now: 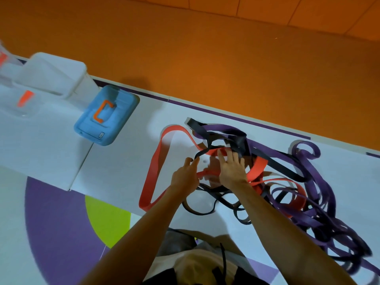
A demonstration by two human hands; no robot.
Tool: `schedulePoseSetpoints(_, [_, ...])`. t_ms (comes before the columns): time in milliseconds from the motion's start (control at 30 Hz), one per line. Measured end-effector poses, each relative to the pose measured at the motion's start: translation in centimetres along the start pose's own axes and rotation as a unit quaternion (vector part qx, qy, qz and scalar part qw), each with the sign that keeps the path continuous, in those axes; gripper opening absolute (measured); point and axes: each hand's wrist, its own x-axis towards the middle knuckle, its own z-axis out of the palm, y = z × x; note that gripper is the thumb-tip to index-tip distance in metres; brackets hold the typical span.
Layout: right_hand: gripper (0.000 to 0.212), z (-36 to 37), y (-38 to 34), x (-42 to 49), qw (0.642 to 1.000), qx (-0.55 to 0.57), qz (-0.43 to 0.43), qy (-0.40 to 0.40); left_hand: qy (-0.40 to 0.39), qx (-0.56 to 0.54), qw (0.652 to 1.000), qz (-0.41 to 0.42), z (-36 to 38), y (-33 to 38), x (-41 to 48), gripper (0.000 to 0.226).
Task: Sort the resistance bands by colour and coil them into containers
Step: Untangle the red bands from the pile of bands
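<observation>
Three colours, one big knot, all of it on the white worktop (123, 161), and none of it sorted yet by the look of things. Purple bands (224, 128) make up the bulk, sprawling from the far side down to the near right, where loops lie close to the edge. Red bands (151, 182) come next: one long loop lies free on the left, the rest dives under the pile. Black bands (195, 123), some wide and some thin, thread through both.

Over on the far left sit the white containers (59, 75), well apart from the heap, with a blue box (121, 112) just beside them. No coiled band shows in any of them.

Now the hands. Right hand (232, 171) is flat on the middle of the tangle, fingers (230, 155) straight and spread, pressing on a red strand. Left hand (185, 177) is just beside it, fingertips bunched at a thin black loop; whether they actually pinch it or only touch it, I cannot tell.

My read: red is being picked out first. Here's the danger: that red strand passes beneath black and purple, so a straight pull would likely cinch the knot tighter, not free it. A hard tug could also drag the whole heap, and those purple loops by the near edge could slide off. And these are elastic, so a stretched strand slipping loose would snap back at the fingers.
</observation>
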Motion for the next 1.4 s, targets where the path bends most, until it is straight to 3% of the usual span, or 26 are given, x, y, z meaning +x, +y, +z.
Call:
schedulePoseSetpoints(133, [0.084,-0.2,-1.0,0.5,0.999,-0.043,0.006,0.010,0.000,-0.012,1.000,0.000,0.1,-0.6,0.1,0.075])
schedulePoseSetpoints(267, [0.045,-0.7,-0.6,1.3,0.996,-0.079,-0.024,0.037,-0.001,-0.019,1.000,-0.005,0.1,-1.5,0.4,0.074])
schedulePoseSetpoints(367, [0.048,-0.3,-1.0,2.1,0.991,-0.083,-0.107,-0.004,0.011,-0.030,0.999,-0.008,0.1,-1.8,0.6,0.072])
schedulePoseSetpoints(467, [0.051,-0.7,-1.5,2.2,0.991,-0.008,-0.104,-0.079,0.015,-0.040,0.999,0.001,0.0,-1.5,0.7,0.072])
schedulePoseSetpoints(567, [0.029,-0.4,-0.9,1.9,0.985,0.085,-0.086,-0.126,0.015,-0.042,0.999,0.005,-0.4,-1.2,0.7,0.073])
schedulePoseSetpoints(700, [0.020,-1.7,-0.4,-0.1,0.970,0.192,-0.147,-0.030,0.032,-0.044,0.999,0.001,-1.2,-1.2,0.6,0.074])
schedulePoseSetpoints(733, [0.028,-2.2,0.0,-0.7,0.965,0.218,-0.143,-0.009,0.043,-0.044,0.998,0.003,-1.5,-1.2,0.6,0.073])
schedulePoseSetpoints(867, [0.027,-1.8,4.3,-2.8,0.950,0.269,-0.104,0.123,0.079,-0.061,0.995,0.004,-2.4,-1.1,-0.1,0.069])
schedulePoseSetpoints(967, [0.031,-1.9,6.8,-4.7,0.912,0.333,-0.090,0.223,0.070,-0.066,0.995,-0.024,-2.6,-1.5,-0.1,0.069])
schedulePoseSetpoints(1100, [0.035,-2.0,9.6,-7.1,0.847,0.459,-0.038,0.264,0.032,-0.043,0.995,-0.079,-2.6,-1.8,-0.4,0.078])
schedulePoseSetpoints(1300, [0.024,-0.8,12.6,-8.9,0.664,0.656,0.158,0.320,-0.007,0.018,0.993,-0.113,-1.6,-3.4,-1.9,0.089])
schedulePoseSetpoints(1400, [0.023,-0.1,13.7,-9.5,0.628,0.673,0.215,0.327,-0.035,0.054,0.991,-0.113,-0.5,-3.9,-2.9,0.098])
